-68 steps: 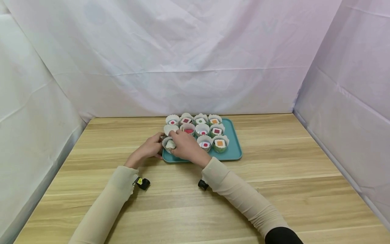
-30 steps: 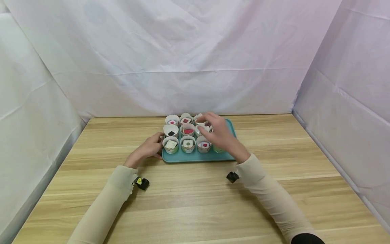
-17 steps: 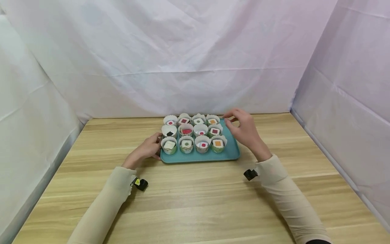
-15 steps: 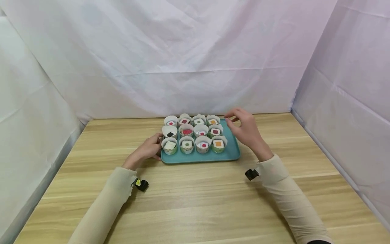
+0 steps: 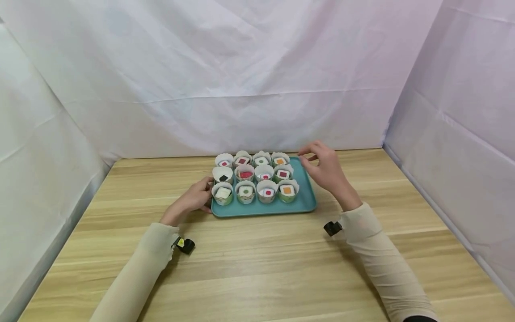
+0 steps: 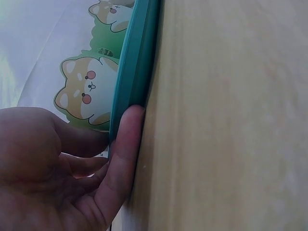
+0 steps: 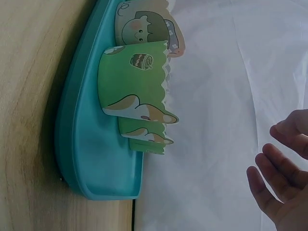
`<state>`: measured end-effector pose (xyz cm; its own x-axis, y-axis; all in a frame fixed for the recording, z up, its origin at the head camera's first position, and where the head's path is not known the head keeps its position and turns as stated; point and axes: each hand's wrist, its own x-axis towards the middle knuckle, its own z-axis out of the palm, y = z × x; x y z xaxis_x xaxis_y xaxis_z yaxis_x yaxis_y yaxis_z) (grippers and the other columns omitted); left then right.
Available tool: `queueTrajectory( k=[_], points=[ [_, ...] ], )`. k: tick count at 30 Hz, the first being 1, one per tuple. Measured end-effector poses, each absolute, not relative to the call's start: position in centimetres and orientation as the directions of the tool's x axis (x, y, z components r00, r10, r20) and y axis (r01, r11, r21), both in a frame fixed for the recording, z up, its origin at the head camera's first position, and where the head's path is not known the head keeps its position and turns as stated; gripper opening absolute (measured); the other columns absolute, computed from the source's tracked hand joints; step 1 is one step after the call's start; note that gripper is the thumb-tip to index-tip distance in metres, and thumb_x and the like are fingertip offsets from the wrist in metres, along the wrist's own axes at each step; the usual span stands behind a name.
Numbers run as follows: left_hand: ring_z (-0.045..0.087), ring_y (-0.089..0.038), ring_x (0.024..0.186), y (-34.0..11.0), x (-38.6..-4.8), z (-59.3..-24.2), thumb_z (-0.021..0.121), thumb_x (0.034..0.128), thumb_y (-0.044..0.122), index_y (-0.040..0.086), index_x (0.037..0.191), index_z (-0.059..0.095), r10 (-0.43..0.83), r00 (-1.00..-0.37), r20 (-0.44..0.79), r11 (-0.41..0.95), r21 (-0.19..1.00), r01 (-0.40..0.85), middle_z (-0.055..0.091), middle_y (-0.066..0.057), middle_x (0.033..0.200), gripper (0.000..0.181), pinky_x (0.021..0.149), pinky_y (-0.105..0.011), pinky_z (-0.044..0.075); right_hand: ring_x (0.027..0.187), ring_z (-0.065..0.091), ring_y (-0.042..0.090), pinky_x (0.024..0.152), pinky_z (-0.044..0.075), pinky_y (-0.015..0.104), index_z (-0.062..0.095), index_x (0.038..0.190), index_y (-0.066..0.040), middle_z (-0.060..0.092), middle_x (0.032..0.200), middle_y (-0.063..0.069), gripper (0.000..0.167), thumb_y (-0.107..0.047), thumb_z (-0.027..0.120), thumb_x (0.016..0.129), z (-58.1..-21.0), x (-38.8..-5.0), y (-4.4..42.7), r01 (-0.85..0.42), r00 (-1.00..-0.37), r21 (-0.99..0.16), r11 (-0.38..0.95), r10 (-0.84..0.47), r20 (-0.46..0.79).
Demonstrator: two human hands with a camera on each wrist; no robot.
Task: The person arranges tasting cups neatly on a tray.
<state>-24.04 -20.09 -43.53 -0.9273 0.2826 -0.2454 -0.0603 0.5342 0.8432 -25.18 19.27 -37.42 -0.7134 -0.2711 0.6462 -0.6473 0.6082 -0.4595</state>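
Several paper baking cups with scalloped rims stand in rows on a teal tray (image 5: 302, 203). Inside most lie small white squarish pieces with coloured marks; the front-right cup (image 5: 287, 191) shows an orange square. A black piece (image 5: 223, 178) lies in the left cup of the middle row. At the tray's left edge my left hand (image 5: 196, 195) holds the rim, one finger (image 6: 127, 134) pressed against its outer side. My right hand (image 5: 325, 166) hovers by the tray's back right corner, fingers loosely bent. In the right wrist view, nothing is between its fingertips.
The tray sits near the back of a wooden table (image 5: 249, 268). White cloth (image 5: 241, 67) hangs behind it and along both sides. Small black cameras sit at both wrists. The cups fill the tray's left and middle, and its right strip is bare.
My right hand has moved from the front left cups across to the tray's back right corner, uncovering the cups. My left hand stays at the left edge. The last half second shows little change.
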Motion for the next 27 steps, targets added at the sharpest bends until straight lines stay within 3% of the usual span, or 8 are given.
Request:
queueTrajectory(
  k=[17,27],
  points=[
    [0.066,-0.030,0.091,-19.6,-24.8,-43.7,0.032,0.1098,0.012,0.001,0.158,0.029,0.310,-0.923,-0.228,0.531,0.847,-0.031,0.049,-0.032,0.132,0.050,0.068,-0.037,0.068,0.100,0.065,0.031,0.079,0.065,0.050,0.074,0.102,-0.003,0.068,0.108,0.015,0.007,-0.006,0.068,0.098,-37.6,-25.1,20.1,-0.610,-0.748,-0.491,0.621,-0.247,0.617],
    [0.065,-0.034,0.101,-20.6,-24.4,-43.5,0.038,0.1091,0.008,-0.001,0.160,0.024,0.308,-0.920,-0.242,0.482,0.874,-0.068,0.045,-0.036,0.137,0.054,0.071,-0.040,0.068,0.109,0.063,0.032,0.084,0.064,0.051,0.070,0.116,0.000,0.067,0.116,0.018,0.018,-0.010,0.067,0.101,-37.5,-25.1,21.1,-0.540,-0.825,-0.565,0.624,-0.258,0.504]
  ],
)
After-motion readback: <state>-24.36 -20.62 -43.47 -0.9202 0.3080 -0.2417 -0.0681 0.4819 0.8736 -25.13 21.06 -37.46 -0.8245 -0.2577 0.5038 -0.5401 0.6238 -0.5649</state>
